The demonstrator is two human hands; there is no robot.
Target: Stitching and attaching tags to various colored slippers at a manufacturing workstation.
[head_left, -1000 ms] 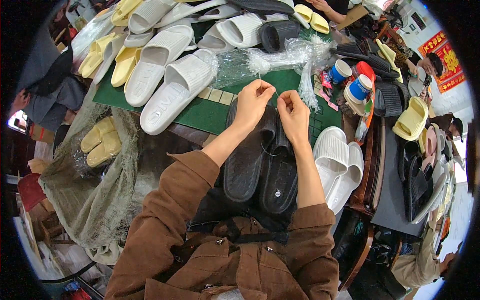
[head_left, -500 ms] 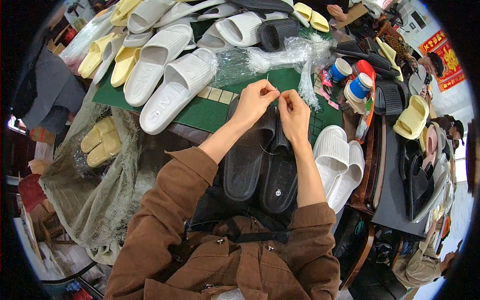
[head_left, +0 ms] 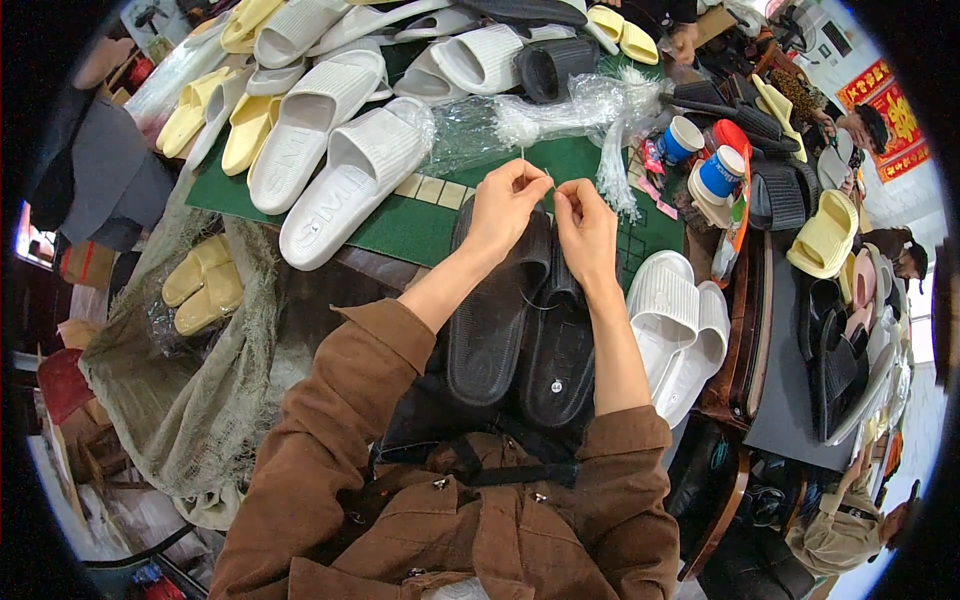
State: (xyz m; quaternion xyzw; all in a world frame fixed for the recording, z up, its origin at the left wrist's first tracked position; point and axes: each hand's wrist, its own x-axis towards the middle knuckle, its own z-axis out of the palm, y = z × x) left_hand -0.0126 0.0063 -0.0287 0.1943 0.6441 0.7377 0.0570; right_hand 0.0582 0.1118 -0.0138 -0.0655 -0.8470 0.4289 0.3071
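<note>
The black slippers [head_left: 487,345] lie side by side below the hands, between the forearms. The left hand [head_left: 505,208] and right hand [head_left: 587,228], fingertips closed narrow, pinch a thin tie [head_left: 522,154]. Bare green mat [head_left: 400,228] leaves room toward the grey slippers [head_left: 345,195]; white slippers [head_left: 666,322] crowd the right forearm. A co-worker's hand [head_left: 684,42] has come lower. Paper cups [head_left: 720,178] stand rightward; a red banner [head_left: 888,122] marks the wall.

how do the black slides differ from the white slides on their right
A thin pale loop shows at the black slides; none shows on the white slides. The black slides are partly hidden by the hands; the white slides lie clear of them. Both are open-heeled pairs, heels toward the person.
</note>
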